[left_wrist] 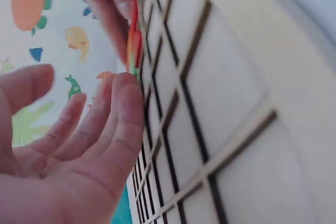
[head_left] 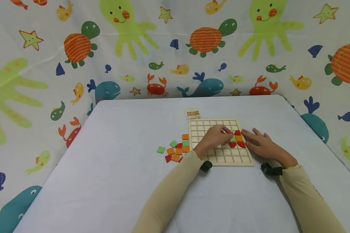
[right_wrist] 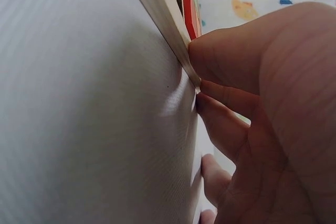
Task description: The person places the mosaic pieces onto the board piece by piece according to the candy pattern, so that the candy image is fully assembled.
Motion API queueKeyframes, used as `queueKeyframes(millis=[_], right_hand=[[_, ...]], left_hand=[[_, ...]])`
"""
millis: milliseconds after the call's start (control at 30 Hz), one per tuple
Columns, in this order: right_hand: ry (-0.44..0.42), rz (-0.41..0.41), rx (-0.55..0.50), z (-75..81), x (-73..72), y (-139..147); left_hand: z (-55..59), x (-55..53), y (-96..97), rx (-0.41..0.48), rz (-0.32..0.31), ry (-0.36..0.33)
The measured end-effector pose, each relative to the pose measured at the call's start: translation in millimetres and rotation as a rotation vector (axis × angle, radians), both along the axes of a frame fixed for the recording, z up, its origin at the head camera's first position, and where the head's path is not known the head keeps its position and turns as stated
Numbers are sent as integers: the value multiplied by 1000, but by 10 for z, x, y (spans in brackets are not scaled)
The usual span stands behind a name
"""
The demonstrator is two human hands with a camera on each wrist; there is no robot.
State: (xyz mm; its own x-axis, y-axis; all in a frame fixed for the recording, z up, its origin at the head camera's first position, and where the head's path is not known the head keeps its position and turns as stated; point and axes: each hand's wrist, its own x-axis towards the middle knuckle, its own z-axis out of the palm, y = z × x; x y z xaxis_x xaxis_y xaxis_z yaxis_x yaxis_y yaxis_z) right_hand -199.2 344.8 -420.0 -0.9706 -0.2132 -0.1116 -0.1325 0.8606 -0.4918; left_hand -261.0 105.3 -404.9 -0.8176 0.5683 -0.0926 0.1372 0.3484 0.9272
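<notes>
Sea-creature cloth is hanging beyond my loosely spread fingers. Left hand is touching green tile, right hand gridded board.

In the head view, the table is spreading across the lower frame, with the backdrop cloth hanging behind it. The board is lying right of centre, and the card is sitting just behind its far left corner. Loose pieces are lying left of the board (one piece is resting apart, farthest left). Placed pieces are sitting on the board's right part; the left grip is standing at their left side, the right grip resting at the board's right edge.
</notes>
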Motion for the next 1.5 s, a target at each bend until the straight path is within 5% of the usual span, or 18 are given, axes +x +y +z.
queueKeyframes(millis=[100,233,567,800,1000,1167,1500], right_hand=[[-5,-3,8,9,8,19],[-5,-8,8,-3,8,23],[-6,-15,10,3,16,9],[-14,-16,9,16,21,-8],[-10,-14,-6,25,23,-22],[-11,-20,-10,9,40,-20],[-12,-22,4,7,29,-20]], left_hand=[[57,-28,-97,166,-73,-153],[138,-44,-231,262,-129,-245],[148,-147,-781,338,-88,-231],[111,-244,-1227,348,20,-160],[146,-303,-1499,319,118,-103],[174,-353,-1614,283,139,-105],[152,-408,-1868,23,126,-78]])
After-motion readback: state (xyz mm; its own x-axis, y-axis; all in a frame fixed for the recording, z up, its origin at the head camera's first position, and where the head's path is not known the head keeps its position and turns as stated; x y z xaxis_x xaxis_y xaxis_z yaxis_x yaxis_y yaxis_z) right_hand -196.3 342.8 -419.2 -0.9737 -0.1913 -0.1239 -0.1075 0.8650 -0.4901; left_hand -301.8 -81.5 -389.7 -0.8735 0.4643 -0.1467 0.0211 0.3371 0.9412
